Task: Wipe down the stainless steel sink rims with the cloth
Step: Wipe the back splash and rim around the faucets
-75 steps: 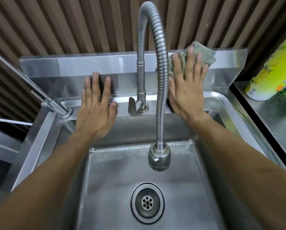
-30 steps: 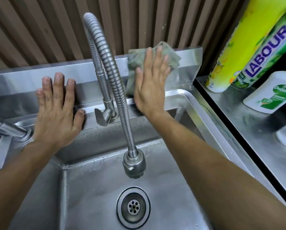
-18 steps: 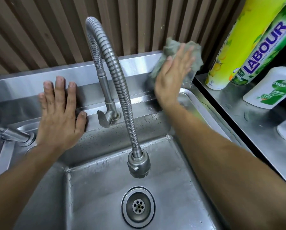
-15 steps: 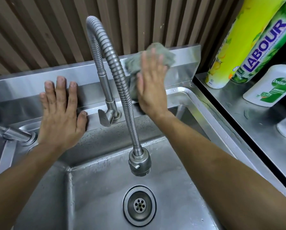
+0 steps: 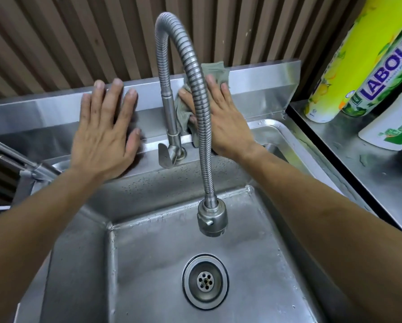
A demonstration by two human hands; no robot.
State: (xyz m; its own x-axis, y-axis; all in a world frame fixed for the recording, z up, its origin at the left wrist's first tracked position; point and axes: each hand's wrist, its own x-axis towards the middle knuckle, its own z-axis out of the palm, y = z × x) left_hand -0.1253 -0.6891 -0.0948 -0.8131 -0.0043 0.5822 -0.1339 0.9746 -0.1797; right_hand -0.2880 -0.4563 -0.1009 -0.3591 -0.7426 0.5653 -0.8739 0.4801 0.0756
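Right hand (image 5: 223, 127): I press flat fingers on the cloth (image 5: 215, 72), against the upstand.
Left hand (image 5: 106, 134): flat, braced, holding nothing.
Unwiped rim (image 5: 286, 134): runs lengthwise rightward of my cloth hand, nearer it.

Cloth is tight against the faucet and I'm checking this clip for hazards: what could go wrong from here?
1. The cloth, pressed flat by the right hand, sits behind the faucet hose; it might snag there or knock the lever open.
2. The left hand leans on the wet backsplash and could slip.
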